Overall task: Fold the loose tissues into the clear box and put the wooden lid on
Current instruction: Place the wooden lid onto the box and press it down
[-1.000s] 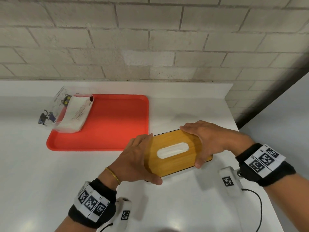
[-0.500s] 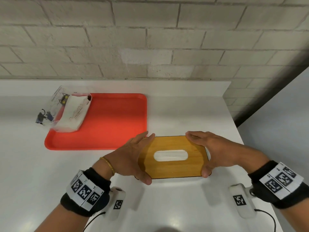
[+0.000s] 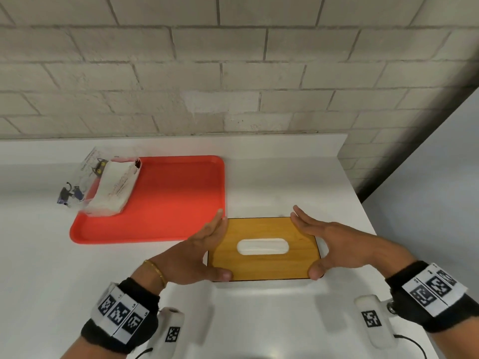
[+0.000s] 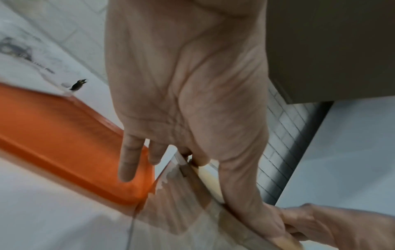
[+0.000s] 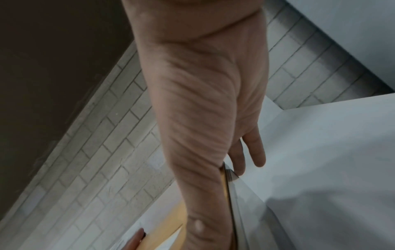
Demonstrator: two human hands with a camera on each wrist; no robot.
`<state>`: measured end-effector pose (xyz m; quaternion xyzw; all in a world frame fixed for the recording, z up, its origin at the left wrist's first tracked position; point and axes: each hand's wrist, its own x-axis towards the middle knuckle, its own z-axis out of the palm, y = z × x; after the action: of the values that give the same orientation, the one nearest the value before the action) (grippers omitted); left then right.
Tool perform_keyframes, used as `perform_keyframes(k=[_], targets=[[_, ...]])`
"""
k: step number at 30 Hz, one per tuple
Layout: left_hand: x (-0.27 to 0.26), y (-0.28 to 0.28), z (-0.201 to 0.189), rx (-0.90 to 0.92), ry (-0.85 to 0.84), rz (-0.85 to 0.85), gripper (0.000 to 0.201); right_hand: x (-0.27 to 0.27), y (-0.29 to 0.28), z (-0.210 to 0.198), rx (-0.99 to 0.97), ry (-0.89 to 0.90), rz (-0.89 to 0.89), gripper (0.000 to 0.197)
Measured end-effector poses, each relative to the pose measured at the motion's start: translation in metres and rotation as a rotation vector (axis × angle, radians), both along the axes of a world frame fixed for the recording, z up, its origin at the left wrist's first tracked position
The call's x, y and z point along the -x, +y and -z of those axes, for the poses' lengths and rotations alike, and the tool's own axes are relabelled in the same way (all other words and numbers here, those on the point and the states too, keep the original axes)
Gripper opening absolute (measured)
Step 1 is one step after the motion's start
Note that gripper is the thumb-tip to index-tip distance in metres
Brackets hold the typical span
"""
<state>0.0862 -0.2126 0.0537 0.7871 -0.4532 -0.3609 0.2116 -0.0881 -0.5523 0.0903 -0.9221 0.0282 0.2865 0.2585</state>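
Head view shows the left hand (image 3: 199,252) and right hand (image 3: 329,244), fingers straight, pressing the ends of the wooden lid (image 3: 264,265) on the clear box (image 4: 192,211), lower centre. Uneven pressure could leave the lid crooked. The white worktop (image 3: 39,281) meets a brick wall (image 3: 233,73); a red tray (image 3: 168,203) lies at left.

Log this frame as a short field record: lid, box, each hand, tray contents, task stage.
lid: wooden lid lies flat and square on the clear box, white tissue showing in its oval slot
left hand: left hand at the lid's left end, fingers straight, thumb at the near edge
right hand: right hand at the lid's right end, fingers straight, thumb at the near corner
tray: red tray left of the box, tissue pack on its far-left corner
stage: lid on, being seated or aligned
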Motion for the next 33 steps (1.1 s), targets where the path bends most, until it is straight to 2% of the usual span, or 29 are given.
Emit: perform_keyframes(k=[2,4,5,7,8,10,12,14,17,24,29,33], targets=[[0.000,-0.001,-0.004,-0.113,-0.076,0.027,0.130,-0.001,-0.001,0.000,0.011,0.043,0.008,0.137],[0.000,-0.007,-0.010,-0.172,-0.258,0.049,0.129,-0.002,0.001,-0.002,0.050,0.015,-0.028,0.136],[0.001,-0.014,-0.015,-0.142,-0.363,0.013,0.120,-0.003,0.004,-0.004,0.079,-0.033,-0.030,0.135],[0.007,-0.029,-0.027,0.033,-0.545,-0.092,0.089,-0.007,0.017,-0.011,0.123,-0.172,0.039,0.125],[0.011,-0.038,-0.028,0.129,-0.621,-0.108,0.071,-0.009,0.027,-0.013,0.129,-0.261,0.082,0.111],[0.020,-0.054,-0.021,0.241,-0.785,-0.037,0.043,-0.015,0.049,-0.015,0.173,-0.415,0.081,0.073],[0.029,-0.065,-0.014,0.257,-0.891,0.077,0.029,-0.019,0.069,-0.010,0.231,-0.516,-0.001,0.041],[0.034,-0.069,-0.016,0.249,-0.932,0.130,0.024,-0.022,0.078,-0.005,0.255,-0.551,-0.024,0.029],[0.033,-0.069,-0.020,0.235,-1.021,0.200,0.029,-0.025,0.080,-0.004,0.302,-0.551,-0.036,0.022],[0.034,-0.077,-0.022,0.233,-1.142,0.327,0.028,-0.035,0.081,-0.009,0.436,-0.548,-0.180,0.028],[0.035,-0.080,-0.016,0.277,-1.127,0.213,0.027,-0.042,0.082,-0.011,0.466,-0.543,-0.197,0.035],[0.031,-0.075,-0.013,0.350,-0.954,0.002,0.020,-0.039,0.083,-0.008,0.443,-0.549,-0.138,0.023]])
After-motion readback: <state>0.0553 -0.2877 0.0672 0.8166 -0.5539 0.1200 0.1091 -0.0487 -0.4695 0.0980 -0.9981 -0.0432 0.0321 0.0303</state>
